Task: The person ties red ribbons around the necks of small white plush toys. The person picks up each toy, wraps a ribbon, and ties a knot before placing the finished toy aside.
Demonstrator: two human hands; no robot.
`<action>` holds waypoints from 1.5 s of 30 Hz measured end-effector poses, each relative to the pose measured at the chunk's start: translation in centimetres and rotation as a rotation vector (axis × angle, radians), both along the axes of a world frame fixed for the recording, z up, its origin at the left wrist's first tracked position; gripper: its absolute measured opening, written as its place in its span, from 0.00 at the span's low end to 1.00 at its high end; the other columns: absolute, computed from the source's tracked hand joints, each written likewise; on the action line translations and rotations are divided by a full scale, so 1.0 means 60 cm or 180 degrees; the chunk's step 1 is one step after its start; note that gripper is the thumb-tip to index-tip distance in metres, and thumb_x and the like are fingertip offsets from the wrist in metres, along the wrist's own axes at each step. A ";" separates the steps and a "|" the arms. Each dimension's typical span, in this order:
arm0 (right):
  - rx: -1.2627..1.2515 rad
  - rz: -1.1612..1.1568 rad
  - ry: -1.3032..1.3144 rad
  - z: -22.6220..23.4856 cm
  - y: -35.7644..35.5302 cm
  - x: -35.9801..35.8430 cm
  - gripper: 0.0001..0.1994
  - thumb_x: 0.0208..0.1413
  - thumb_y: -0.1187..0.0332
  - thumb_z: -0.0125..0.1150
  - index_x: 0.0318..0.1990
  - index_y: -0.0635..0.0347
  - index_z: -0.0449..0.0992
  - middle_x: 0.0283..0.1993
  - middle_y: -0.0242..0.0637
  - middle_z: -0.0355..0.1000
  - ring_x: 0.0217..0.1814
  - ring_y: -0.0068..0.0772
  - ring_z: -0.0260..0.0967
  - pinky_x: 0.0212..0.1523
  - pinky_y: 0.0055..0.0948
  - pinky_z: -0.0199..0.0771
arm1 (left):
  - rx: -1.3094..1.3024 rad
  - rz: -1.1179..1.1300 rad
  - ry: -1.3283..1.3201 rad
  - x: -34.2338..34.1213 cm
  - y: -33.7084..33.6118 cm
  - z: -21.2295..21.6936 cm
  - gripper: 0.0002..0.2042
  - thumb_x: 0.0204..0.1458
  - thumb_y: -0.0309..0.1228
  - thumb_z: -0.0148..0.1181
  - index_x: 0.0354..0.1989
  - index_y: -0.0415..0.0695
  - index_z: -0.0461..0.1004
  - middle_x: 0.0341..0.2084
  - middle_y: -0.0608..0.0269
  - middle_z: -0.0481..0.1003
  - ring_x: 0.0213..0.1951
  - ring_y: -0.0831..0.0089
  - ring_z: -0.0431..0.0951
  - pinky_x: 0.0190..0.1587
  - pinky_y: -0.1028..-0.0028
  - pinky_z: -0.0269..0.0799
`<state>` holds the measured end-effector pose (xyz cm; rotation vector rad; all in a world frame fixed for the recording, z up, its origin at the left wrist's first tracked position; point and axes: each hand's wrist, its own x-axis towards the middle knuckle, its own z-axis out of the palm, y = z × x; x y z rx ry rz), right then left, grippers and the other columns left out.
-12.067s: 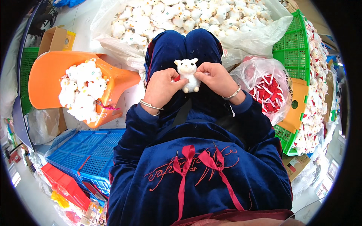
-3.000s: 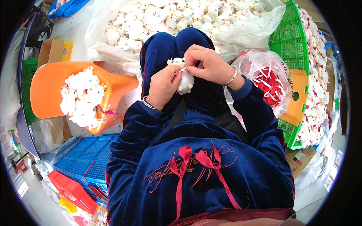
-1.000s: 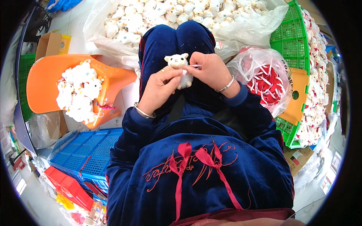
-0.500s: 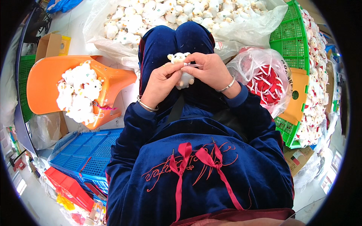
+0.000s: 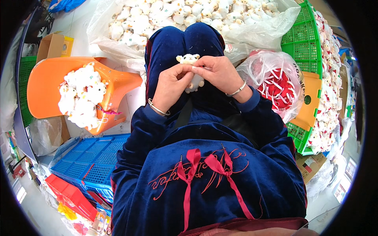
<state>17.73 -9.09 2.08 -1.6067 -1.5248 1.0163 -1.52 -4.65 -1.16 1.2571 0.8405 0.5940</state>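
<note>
A white toy (image 5: 193, 84) sits right in the middle, above the lap (image 5: 166, 53), head on the far side and feet on the near. Both hands are in on it! The left hand (image 5: 171, 83) and the right hand (image 5: 221, 74) meet at its front, thumb and finger pinched on each side, tips touching, clamped on what looks like a scrap of white ribbon (image 5: 193, 67); it's tiny, so call that a likely read. Why both? Something that thin probably needs a pinch from each side. The lap seems to back the toy up, though the contact itself is hidden, and with the face turned up its front is easy to see and work on.

Out left, the orange chair (image 5: 44, 88) plays side table, a pile of toys (image 5: 82, 96) heaped on it, presumably for easy reach. On the right, a clear bag (image 5: 258, 65) gapes open, red pieces (image 5: 277, 91) with white strips inside, handy to the right hand. Beyond it, the green crate (image 5: 301, 35) stands beside toys with red on them. Far side, a big plastic sheet (image 5: 103, 29) gathers loose toys in one heap.
</note>
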 end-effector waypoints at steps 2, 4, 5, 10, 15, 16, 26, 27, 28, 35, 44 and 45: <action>0.0019 -0.0001 -0.0075 -0.001 0.002 0.001 0.10 0.58 0.64 0.66 0.38 0.63 0.82 0.31 0.46 0.80 0.30 0.40 0.79 0.33 0.32 0.76 | -0.0110 0.0044 0.0004 0.004 0.002 -0.001 0.08 0.62 0.24 0.60 0.47 0.37 0.80 0.29 0.69 0.79 0.29 0.85 0.76 0.31 0.82 0.72; 0.0050 0.0026 -0.0076 -0.003 0.002 0.003 0.10 0.59 0.65 0.65 0.38 0.64 0.82 0.31 0.46 0.80 0.30 0.39 0.79 0.33 0.31 0.76 | -0.0136 0.0113 -0.0026 0.007 0.004 -0.004 0.08 0.62 0.25 0.61 0.47 0.38 0.80 0.30 0.68 0.80 0.30 0.85 0.76 0.31 0.82 0.72; 0.0068 0.0021 -0.0015 -0.004 0.002 0.005 0.09 0.59 0.65 0.65 0.38 0.64 0.82 0.31 0.46 0.79 0.30 0.38 0.79 0.33 0.31 0.76 | -0.0143 0.0114 -0.0028 0.008 0.003 -0.002 0.08 0.62 0.25 0.61 0.47 0.38 0.80 0.30 0.68 0.80 0.30 0.85 0.76 0.31 0.82 0.72; 0.0030 0.0142 0.0146 -0.002 0.003 0.011 0.07 0.62 0.70 0.63 0.38 0.67 0.80 0.30 0.32 0.77 0.32 0.16 0.70 0.34 0.22 0.72 | 0.0028 0.0056 0.0038 0.012 0.000 0.015 0.09 0.62 0.27 0.63 0.47 0.37 0.81 0.32 0.68 0.81 0.30 0.86 0.76 0.32 0.82 0.72; -0.0025 0.0198 0.0097 -0.005 0.003 0.013 0.07 0.63 0.70 0.61 0.39 0.67 0.79 0.31 0.32 0.77 0.33 0.17 0.70 0.35 0.22 0.72 | 0.0064 0.0059 0.0100 0.010 0.003 0.004 0.08 0.61 0.27 0.63 0.45 0.36 0.82 0.31 0.68 0.82 0.30 0.86 0.76 0.32 0.82 0.72; -0.0037 0.0216 0.0083 -0.007 0.003 0.014 0.07 0.64 0.71 0.61 0.39 0.67 0.79 0.31 0.32 0.77 0.33 0.17 0.70 0.35 0.22 0.72 | 0.0072 0.0061 0.0114 0.011 0.003 0.003 0.08 0.61 0.27 0.63 0.44 0.36 0.82 0.31 0.68 0.81 0.30 0.85 0.76 0.32 0.82 0.73; -0.0346 0.0394 -0.0930 0.055 0.019 0.082 0.08 0.59 0.69 0.63 0.36 0.65 0.80 0.28 0.43 0.75 0.26 0.36 0.72 0.31 0.34 0.70 | 0.0083 0.0278 0.0159 0.014 -0.002 -0.005 0.08 0.60 0.27 0.63 0.40 0.35 0.81 0.27 0.67 0.80 0.28 0.85 0.76 0.32 0.81 0.72; -0.0357 0.0370 -0.0867 0.055 0.018 0.087 0.08 0.59 0.69 0.64 0.35 0.67 0.79 0.26 0.41 0.74 0.23 0.30 0.69 0.29 0.31 0.68 | 0.0096 0.0283 0.0164 0.014 -0.003 -0.004 0.08 0.60 0.27 0.62 0.39 0.34 0.81 0.27 0.66 0.80 0.28 0.85 0.76 0.32 0.80 0.72; -0.0379 0.0253 -0.0753 0.054 0.015 0.088 0.07 0.58 0.71 0.66 0.33 0.67 0.78 0.25 0.40 0.73 0.24 0.31 0.69 0.28 0.30 0.67 | 0.0111 0.0289 0.0169 0.014 -0.004 -0.004 0.08 0.60 0.28 0.62 0.39 0.34 0.80 0.27 0.66 0.80 0.28 0.84 0.76 0.32 0.80 0.72; 0.0538 -0.0108 -0.1344 0.030 -0.004 0.075 0.05 0.56 0.73 0.67 0.33 0.63 0.77 0.31 0.37 0.72 0.31 0.34 0.72 0.31 0.31 0.69 | 0.0170 0.0216 0.0219 0.004 -0.002 -0.008 0.07 0.60 0.27 0.61 0.39 0.34 0.79 0.27 0.66 0.80 0.28 0.84 0.76 0.32 0.79 0.73; 0.1193 0.0541 -0.1636 0.036 -0.053 0.036 0.08 0.44 0.70 0.74 0.29 0.56 0.79 0.40 0.30 0.73 0.49 0.40 0.69 0.48 0.37 0.69 | -0.0006 0.0464 -0.0098 0.022 -0.016 -0.003 0.06 0.59 0.25 0.64 0.40 0.35 0.82 0.28 0.68 0.79 0.28 0.85 0.75 0.31 0.81 0.71; 0.1139 0.0695 -0.1678 0.036 -0.055 0.034 0.07 0.44 0.69 0.74 0.29 0.55 0.79 0.41 0.30 0.73 0.50 0.40 0.69 0.49 0.37 0.69 | 0.0162 0.0473 -0.0085 0.023 -0.016 -0.008 0.06 0.59 0.25 0.64 0.40 0.36 0.82 0.28 0.68 0.79 0.28 0.85 0.75 0.31 0.81 0.71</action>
